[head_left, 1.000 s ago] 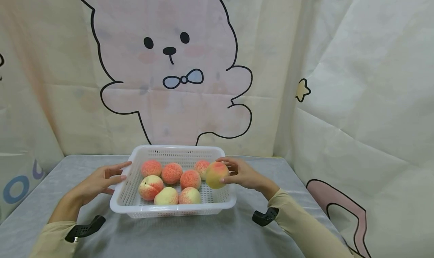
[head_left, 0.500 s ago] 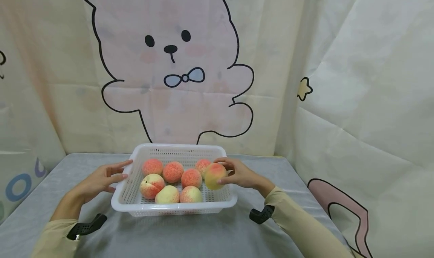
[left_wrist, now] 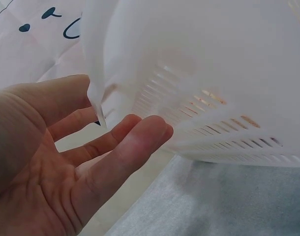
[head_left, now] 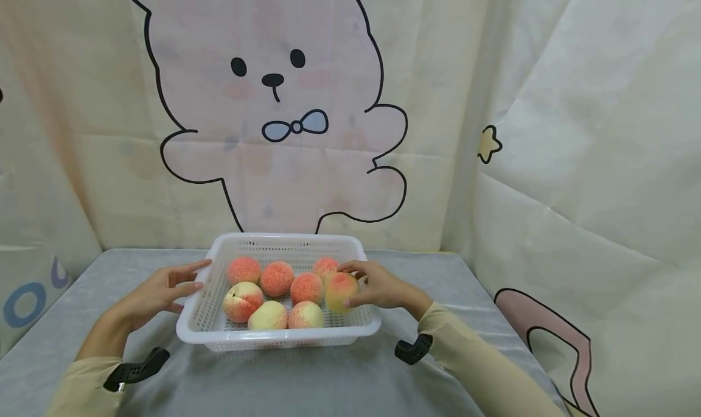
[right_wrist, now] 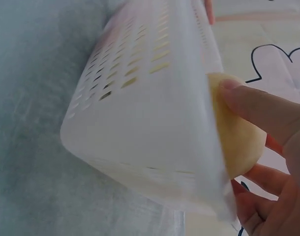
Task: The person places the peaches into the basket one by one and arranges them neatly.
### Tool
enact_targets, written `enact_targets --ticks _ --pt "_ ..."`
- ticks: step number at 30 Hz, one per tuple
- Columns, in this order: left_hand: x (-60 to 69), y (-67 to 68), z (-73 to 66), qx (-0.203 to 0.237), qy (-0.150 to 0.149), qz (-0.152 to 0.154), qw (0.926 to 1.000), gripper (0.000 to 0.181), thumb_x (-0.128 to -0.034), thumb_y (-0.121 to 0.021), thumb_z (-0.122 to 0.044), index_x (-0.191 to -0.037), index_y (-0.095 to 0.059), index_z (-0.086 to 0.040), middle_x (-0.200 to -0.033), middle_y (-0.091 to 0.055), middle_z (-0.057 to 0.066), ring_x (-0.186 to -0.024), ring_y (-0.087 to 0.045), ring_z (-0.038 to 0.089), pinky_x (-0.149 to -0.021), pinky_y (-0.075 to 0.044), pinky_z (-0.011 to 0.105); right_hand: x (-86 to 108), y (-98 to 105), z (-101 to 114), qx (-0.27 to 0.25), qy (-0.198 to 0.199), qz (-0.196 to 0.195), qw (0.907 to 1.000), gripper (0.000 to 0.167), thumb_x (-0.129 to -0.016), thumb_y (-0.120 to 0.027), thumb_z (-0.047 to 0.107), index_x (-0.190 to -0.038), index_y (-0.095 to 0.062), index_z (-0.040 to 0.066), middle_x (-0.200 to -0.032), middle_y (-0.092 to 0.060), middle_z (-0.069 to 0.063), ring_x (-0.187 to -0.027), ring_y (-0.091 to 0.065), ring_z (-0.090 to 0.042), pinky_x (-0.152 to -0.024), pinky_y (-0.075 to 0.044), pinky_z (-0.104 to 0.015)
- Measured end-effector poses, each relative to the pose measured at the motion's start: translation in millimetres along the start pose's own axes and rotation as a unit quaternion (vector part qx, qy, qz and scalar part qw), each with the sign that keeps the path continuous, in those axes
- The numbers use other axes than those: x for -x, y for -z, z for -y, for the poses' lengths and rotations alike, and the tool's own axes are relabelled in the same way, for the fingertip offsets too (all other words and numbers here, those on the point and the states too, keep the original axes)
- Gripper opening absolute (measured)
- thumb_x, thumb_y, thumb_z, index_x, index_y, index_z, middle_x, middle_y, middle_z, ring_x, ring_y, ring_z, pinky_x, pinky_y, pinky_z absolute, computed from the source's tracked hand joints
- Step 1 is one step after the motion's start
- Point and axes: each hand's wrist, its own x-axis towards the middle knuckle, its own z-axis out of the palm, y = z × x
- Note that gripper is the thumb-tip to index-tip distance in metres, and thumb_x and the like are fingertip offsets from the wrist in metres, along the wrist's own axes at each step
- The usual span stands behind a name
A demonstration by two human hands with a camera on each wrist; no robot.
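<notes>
A white perforated plastic basket (head_left: 278, 338) stands on the table and holds several peaches, some red (head_left: 277, 279), others pale yellow (head_left: 268, 315). Over its right end, my right hand (head_left: 380, 288) grips a yellow peach with a reddish top (head_left: 341, 293) between thumb and fingers. In the right wrist view that peach (right_wrist: 238, 132) sits partly behind the basket's rim (right_wrist: 201, 98), its lower part hidden. My left hand (head_left: 159, 295) is at the basket's left side. Its fingers (left_wrist: 66, 93) touch the rim and its thumb (left_wrist: 140, 142) lies near the wall, not wrapped round it.
A grey cloth (head_left: 306, 386) covers the table. Behind it hangs a curtain (head_left: 432, 100) printed with a cartoon bear. Black wrist cameras sit on the left forearm (head_left: 137, 370) and the right forearm (head_left: 414, 349).
My right hand has moved left and slightly down with the peach, bringing it lower in the basket's right end. My left hand and the basket stay nearly still.
</notes>
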Motion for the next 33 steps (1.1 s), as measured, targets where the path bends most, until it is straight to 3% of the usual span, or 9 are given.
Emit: enact_targets --ticks 10,26,33 --pt "0.4 -0.6 0.9 0.004 0.002 0.0 1.0 0.074 -0.102 -0.06 -0.033 -0.161 -0.022 -0.01 -0.163 -0.02 0.033 -0.129 -0.055 0.042 -0.082 -0.061 0.049 1.3 -7 -1 0.023 0.013 0.01 0.9996 0.062 -0.08 -0.086 0.021 -0.136 -0.06 0.012 -0.133 -0.063 -0.005 -0.119 -0.055 -0.025 -0.104 -0.047 -0.056" --pt "0.6 0.1 -1.4 -0.002 -0.004 -0.005 1.0 0.073 -0.1017 -0.06 -0.031 -0.161 -0.023 -0.009 -0.163 -0.022 0.033 -0.127 -0.057 0.043 -0.082 -0.061 0.049 -4.4 -18 2 0.123 -0.002 -0.004 0.9924 0.064 -0.076 -0.09 0.022 -0.134 -0.063 0.014 -0.132 -0.066 -0.003 -0.119 -0.059 -0.024 -0.103 -0.048 -0.05" --pt "1.0 -0.4 -0.5 -0.003 -0.003 -0.007 1.0 0.074 -0.1016 -0.061 -0.032 -0.161 -0.024 -0.009 -0.162 -0.022 0.034 -0.128 -0.056 0.043 -0.082 -0.061 0.049 -2.3 -21 0 0.134 -0.004 -0.004 0.9909 0.064 -0.077 -0.09 0.025 -0.134 -0.063 0.016 -0.132 -0.066 -0.003 -0.121 -0.057 -0.026 -0.106 -0.04 -0.055"
